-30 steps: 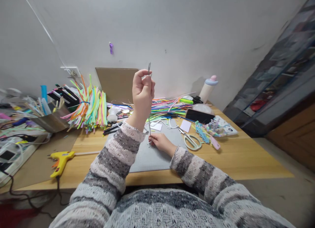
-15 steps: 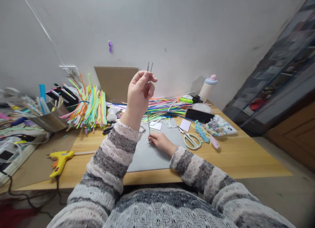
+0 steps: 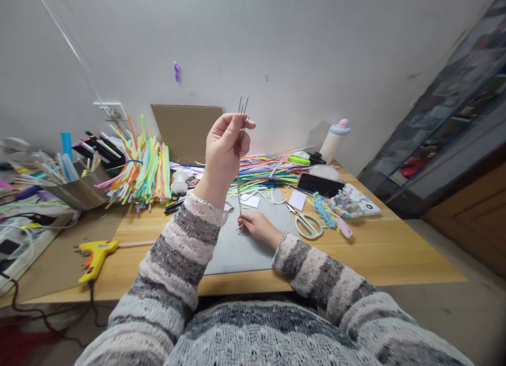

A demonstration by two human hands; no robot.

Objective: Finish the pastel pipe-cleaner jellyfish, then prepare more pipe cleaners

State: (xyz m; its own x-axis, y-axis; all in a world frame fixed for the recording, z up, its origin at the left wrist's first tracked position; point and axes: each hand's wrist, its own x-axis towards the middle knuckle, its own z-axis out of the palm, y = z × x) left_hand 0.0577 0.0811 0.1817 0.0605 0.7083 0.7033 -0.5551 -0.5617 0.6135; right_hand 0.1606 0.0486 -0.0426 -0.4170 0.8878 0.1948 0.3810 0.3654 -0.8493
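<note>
My left hand (image 3: 226, 144) is raised over the mat, its fingers closed around several thin dark grey wires (image 3: 239, 194). Their upper tips stick out above my thumb at uneven heights, and the lower lengths hang nearly upright. Down by the grey mat (image 3: 225, 255), my right hand (image 3: 259, 228) pinches the lower ends of the wires between thumb and fingers. White-handled scissors (image 3: 308, 226) lie to the right of that hand, partly on the mat. Two small white cards (image 3: 297, 200) rest near the back of the mat.
A yellow glue gun (image 3: 97, 255) lies at left, its cord over the table edge. Behind it stand a bundle of coloured pipe cleaners (image 3: 148, 171) and a tool holder (image 3: 81, 189). At right are a phone (image 3: 320, 185), a fluffy-covered item (image 3: 350, 202) and a bottle (image 3: 334, 142).
More wire tips now show above my left hand, reaching slightly higher and fanned apart. My right hand has stayed about where it was, still pinching the lower ends.
</note>
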